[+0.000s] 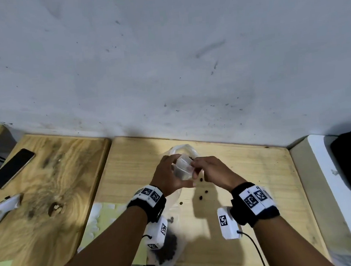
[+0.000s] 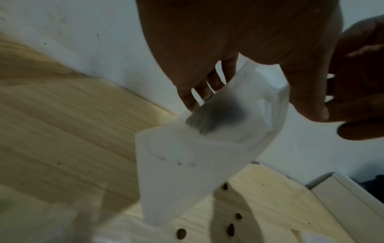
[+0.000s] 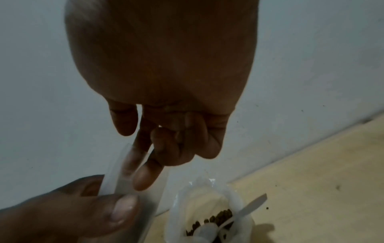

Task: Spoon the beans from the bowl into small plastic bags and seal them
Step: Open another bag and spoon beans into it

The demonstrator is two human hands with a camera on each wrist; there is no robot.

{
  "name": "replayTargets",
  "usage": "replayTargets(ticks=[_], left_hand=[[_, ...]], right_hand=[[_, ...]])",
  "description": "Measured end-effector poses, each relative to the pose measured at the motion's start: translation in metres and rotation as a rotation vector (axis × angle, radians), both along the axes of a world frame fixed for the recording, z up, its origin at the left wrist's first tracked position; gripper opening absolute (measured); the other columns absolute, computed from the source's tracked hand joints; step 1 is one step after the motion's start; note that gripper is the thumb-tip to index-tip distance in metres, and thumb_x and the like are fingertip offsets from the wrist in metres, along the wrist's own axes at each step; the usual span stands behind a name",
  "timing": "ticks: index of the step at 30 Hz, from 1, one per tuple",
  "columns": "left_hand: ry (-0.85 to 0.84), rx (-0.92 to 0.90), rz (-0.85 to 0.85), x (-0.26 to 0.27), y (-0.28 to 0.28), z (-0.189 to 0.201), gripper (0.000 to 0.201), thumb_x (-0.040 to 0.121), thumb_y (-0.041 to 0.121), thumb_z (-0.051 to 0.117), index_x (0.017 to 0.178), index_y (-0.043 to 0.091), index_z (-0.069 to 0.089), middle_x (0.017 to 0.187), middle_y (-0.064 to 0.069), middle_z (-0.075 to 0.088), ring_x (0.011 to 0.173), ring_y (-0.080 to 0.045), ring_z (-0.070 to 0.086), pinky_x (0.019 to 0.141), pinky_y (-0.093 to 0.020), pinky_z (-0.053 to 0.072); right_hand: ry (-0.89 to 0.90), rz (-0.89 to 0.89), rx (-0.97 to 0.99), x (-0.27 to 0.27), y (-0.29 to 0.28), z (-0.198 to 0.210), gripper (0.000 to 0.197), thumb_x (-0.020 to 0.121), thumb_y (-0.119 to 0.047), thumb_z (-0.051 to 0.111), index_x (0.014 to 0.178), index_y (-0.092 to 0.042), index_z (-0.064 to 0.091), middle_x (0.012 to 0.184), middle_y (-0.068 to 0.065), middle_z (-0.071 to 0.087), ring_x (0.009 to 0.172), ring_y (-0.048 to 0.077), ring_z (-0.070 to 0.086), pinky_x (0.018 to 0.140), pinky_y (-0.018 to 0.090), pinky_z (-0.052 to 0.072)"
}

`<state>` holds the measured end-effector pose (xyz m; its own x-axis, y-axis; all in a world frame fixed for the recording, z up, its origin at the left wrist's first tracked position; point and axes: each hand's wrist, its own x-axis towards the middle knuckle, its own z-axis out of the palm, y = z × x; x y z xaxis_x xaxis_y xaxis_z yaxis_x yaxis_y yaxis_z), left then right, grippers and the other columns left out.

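Hands meet above the light wooden table [image 1: 246, 169]: your left hand [image 1: 169, 176] and right hand [image 1: 213, 171] both pinch a small translucent plastic bag [image 1: 182, 168] held clear of the surface. Bag contents are hard to make out; the left wrist view shows only a dark blur inside the bag [image 2: 218, 125]. Head view hides the bowl [image 1: 184, 149] behind your hands. Right wrist view alone shows that bowl [image 3: 239, 197] by the wall, holding dark beans [image 3: 220, 215] and a white plastic spoon [image 3: 247, 210]. Loose beans [image 1: 202, 194] lie on the table below your hands. A phone [image 1: 11, 167] lies far left.
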<state>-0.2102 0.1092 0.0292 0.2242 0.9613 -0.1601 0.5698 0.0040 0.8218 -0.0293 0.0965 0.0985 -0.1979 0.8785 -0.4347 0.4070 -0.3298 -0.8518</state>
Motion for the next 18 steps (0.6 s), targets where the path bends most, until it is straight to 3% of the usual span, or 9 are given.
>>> replayTargets(ticks=[3,4,6,9,11,14,16,18], left_hand=[[-0.106,-0.012,-0.061,0.004,0.004,0.008,0.1,0.043,0.058,0.091,0.128,0.028,0.049,0.123,0.008,0.054,0.105,-0.009,0.058,0.085,-0.027,0.053],[-0.171,-0.02,-0.063,0.004,0.006,0.013,0.087,0.047,0.056,0.09,0.122,0.031,0.053,0.118,0.007,0.06,0.102,-0.008,0.061,0.08,-0.024,0.054],[-0.265,-0.063,-0.015,0.005,0.008,0.023,0.054,0.065,0.041,0.085,0.11,0.035,0.057,0.109,0.005,0.065,0.093,-0.009,0.064,0.071,-0.021,0.053],[-0.336,-0.081,0.168,0.007,0.013,0.032,0.012,0.085,0.024,0.07,0.087,0.027,0.058,0.088,0.003,0.066,0.076,-0.016,0.062,0.068,-0.027,0.048],[-0.352,-0.043,0.229,0.008,0.018,0.037,0.017,0.087,0.021,0.069,0.074,0.023,0.057,0.075,0.003,0.066,0.066,-0.012,0.06,0.067,-0.027,0.046],[-0.371,-0.013,0.24,0.009,0.024,0.044,0.018,0.087,0.024,0.069,0.077,0.011,0.061,0.079,-0.004,0.07,0.074,-0.015,0.065,0.075,-0.034,0.051],[-0.389,-0.003,0.257,0.008,0.026,0.043,0.02,0.086,0.028,0.069,0.081,0.009,0.063,0.08,-0.002,0.071,0.077,-0.017,0.066,0.079,-0.039,0.053],[-0.423,-0.022,0.27,0.008,0.025,0.044,0.021,0.084,0.031,0.07,0.079,0.011,0.064,0.081,-0.003,0.073,0.078,-0.019,0.068,0.08,-0.041,0.054]], right_hand=[[-0.034,-0.053,0.084,0.006,0.005,0.003,0.013,0.087,-0.016,0.065,0.076,-0.016,0.072,0.073,-0.003,0.069,0.056,0.002,0.055,0.055,0.018,0.039],[-0.061,-0.076,0.133,0.01,0.007,0.003,0.007,0.082,-0.017,0.072,0.075,-0.016,0.071,0.073,-0.005,0.069,0.061,0.003,0.057,0.059,0.02,0.042],[-0.128,-0.123,0.232,0.018,0.008,0.0,0.016,0.076,-0.022,0.084,0.072,-0.018,0.068,0.072,-0.008,0.066,0.066,0.004,0.059,0.065,0.024,0.047],[-0.133,-0.246,0.387,0.021,0.01,0.001,0.021,0.075,-0.016,0.085,0.07,-0.021,0.065,0.072,-0.008,0.066,0.069,0.002,0.058,0.065,0.024,0.044],[-0.099,-0.341,0.439,0.021,0.011,0.003,0.02,0.076,-0.012,0.084,0.082,-0.022,0.068,0.078,-0.008,0.068,0.073,0.003,0.06,0.068,0.023,0.045],[0.026,-0.474,0.366,0.019,0.013,0.005,0.045,0.076,-0.014,0.086,0.113,-0.028,0.064,0.074,-0.001,0.059,0.074,0.007,0.06,0.074,0.019,0.049],[0.078,-0.46,0.298,0.018,0.013,0.007,0.04,0.077,-0.018,0.086,0.113,-0.022,0.069,0.073,0.001,0.054,0.067,0.006,0.057,0.068,0.018,0.048],[0.144,-0.42,0.24,0.017,0.013,0.014,0.022,0.083,-0.015,0.08,0.1,-0.003,0.073,0.065,-0.002,0.053,0.049,-0.001,0.049,0.051,0.013,0.039]])
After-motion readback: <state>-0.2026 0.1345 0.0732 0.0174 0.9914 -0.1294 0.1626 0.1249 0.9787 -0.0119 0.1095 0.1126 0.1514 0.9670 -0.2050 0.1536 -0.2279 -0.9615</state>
